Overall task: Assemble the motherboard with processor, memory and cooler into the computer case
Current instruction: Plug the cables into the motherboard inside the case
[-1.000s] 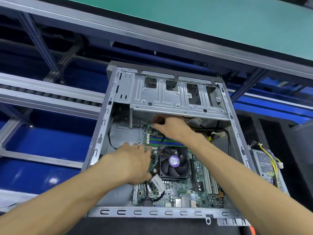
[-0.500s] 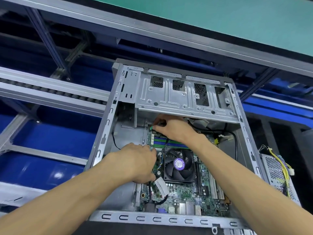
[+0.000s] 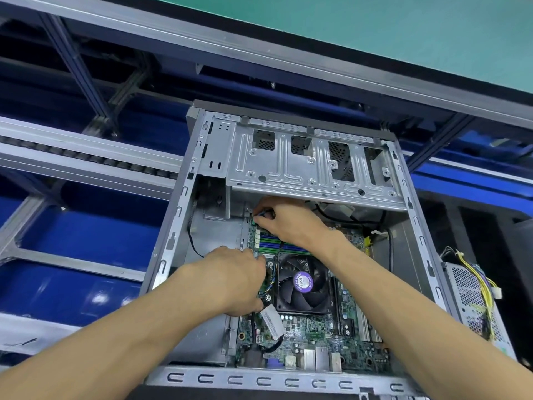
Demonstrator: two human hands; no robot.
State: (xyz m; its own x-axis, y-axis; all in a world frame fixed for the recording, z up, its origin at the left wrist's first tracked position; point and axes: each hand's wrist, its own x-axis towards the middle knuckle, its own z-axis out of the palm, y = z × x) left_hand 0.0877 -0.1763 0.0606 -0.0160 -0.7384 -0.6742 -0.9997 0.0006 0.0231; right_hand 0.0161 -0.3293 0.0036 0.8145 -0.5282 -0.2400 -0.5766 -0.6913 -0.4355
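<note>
With the board (image 3: pixel 311 333) seated in the case (image 3: pixel 178 215), your right hand (image 3: pixel 285 219) pinches a small plug at its far-left corner; left hand (image 3: pixel 230 280), closed, steadies the board's left edge. Next, press the plug home squarely.

A green worktop (image 3: pixel 375 33) with a grey metal edge spans the far side, above a dark frame (image 3: pixel 86 76), a left roller rail (image 3: pixel 86 160) and blue panels (image 3: pixel 86 241).

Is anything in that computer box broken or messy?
Nothing looks broken. The motherboard lies flat inside the case, with the cooler fan on it. The only untidy part is the power supply, sitting outside the case with loose wires.
</note>
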